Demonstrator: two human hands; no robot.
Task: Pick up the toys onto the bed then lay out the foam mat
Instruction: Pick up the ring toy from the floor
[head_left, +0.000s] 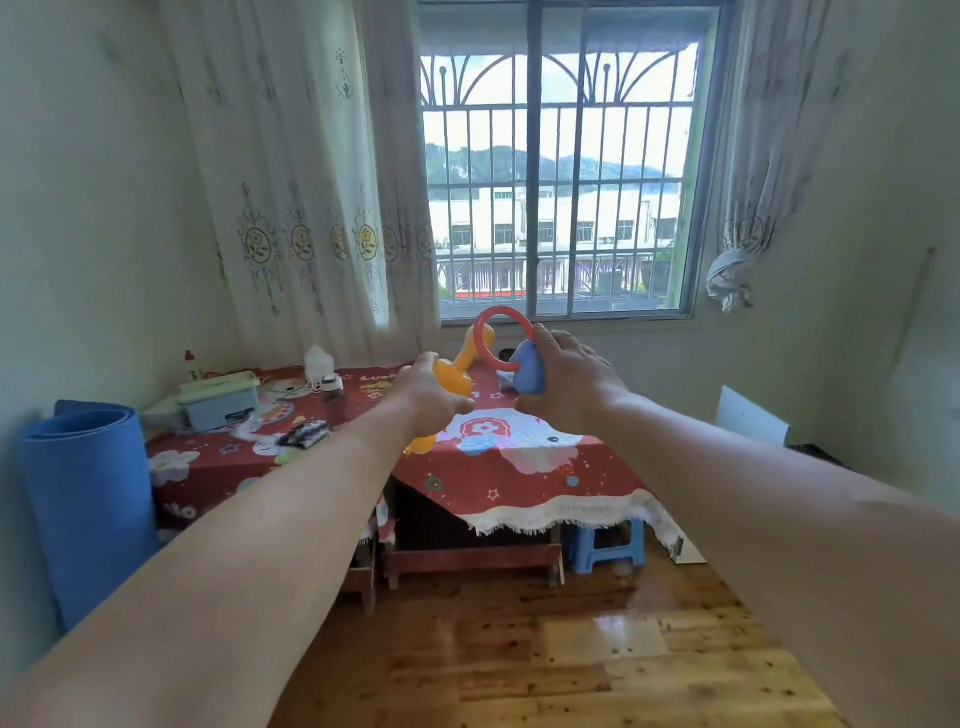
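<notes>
Both arms reach forward over the wooden floor. My left hand grips an orange plastic toy with rounded ends, one end poking out below the fist. My right hand holds a blue toy piece joined to a red ring. Both hands hover above a low surface draped in a red cartoon-print cloth. A rolled blue foam mat stands upright against the left wall.
A light blue box, a bottle, a tissue pack and a dark patterned item lie on the cloth. A blue plastic stool sits under its right edge. Curtains frame the barred window ahead.
</notes>
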